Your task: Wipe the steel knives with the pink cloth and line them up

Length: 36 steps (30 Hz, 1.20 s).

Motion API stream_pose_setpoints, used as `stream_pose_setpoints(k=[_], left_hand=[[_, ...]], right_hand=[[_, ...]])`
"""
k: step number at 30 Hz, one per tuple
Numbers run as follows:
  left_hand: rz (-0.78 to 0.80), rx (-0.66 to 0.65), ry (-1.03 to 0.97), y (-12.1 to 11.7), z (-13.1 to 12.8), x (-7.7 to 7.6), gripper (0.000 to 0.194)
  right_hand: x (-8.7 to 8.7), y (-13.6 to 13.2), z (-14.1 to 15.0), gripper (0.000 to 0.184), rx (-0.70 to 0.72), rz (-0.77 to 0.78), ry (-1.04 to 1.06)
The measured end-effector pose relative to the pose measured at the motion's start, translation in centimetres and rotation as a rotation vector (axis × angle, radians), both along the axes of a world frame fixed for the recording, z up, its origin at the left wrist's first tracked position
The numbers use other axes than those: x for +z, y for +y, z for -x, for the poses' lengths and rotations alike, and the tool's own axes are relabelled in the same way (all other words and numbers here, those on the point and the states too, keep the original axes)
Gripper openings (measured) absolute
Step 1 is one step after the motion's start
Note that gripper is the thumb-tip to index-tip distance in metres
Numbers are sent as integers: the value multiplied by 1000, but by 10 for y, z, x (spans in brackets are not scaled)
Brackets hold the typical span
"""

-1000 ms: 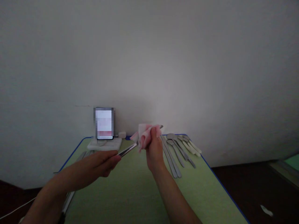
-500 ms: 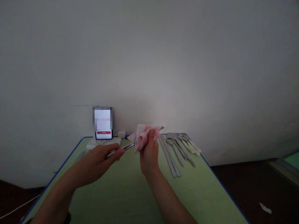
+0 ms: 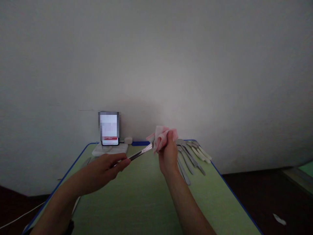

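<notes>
A shiny metal table knife (image 3: pixel 141 152) is held above the table, slanting up to the right. My left hand (image 3: pixel 110 168) is closed on its handle, thumb and fingers pinching it. My right hand (image 3: pixel 169 153) grips a crumpled pink and white cloth (image 3: pixel 161 138), thumb on top. The cloth touches the far end of the knife, and the tip is hidden in or behind it. Right of my right hand, metal cutlery (image 3: pixel 189 161) lies fanned out on the green table (image 3: pixel 137 202), including spoons and some cream-handled pieces (image 3: pixel 201 152).
A lit phone (image 3: pixel 109 129) leans upright on a white base (image 3: pixel 110 150) at the back left, beside a white plug (image 3: pixel 128 140). More metal cutlery (image 3: pixel 86 162) lies partly behind my left arm. A pale wall stands behind the blue-edged table.
My right hand and the cloth have slid right and slightly up along the knife, so more of its blade shows. My left hand has stayed nearly in place.
</notes>
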State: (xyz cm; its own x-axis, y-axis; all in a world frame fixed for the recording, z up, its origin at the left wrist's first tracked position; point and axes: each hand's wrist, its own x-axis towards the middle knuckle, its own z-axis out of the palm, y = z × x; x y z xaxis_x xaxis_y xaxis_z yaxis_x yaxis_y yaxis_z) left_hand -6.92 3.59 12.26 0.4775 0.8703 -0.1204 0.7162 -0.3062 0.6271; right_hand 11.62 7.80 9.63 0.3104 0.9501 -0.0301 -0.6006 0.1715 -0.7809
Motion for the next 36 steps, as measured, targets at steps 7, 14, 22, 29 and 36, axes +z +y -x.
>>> stream_pose_setpoints(k=[7, 14, 22, 29, 36], left_hand=[[-108, 40, 42, 4, -7, -6, 37], [-148, 102, 67, 8, -18, -4, 45], [-179, 96, 68, 7, -16, -2, 46], [-167, 65, 66, 5, 0, -5, 46], [-161, 86, 52, 5, -21, -5, 46]], right_hand=[[4, -4, 6, 40, -36, -2, 21], [-6, -12, 24, 48, 137, 45, -55], [-5, -6, 9, 46, 220, 58, -170], [4, 2, -9, 42, 5, 0, -25], [-7, -8, 17, 50, 52, 26, -68]])
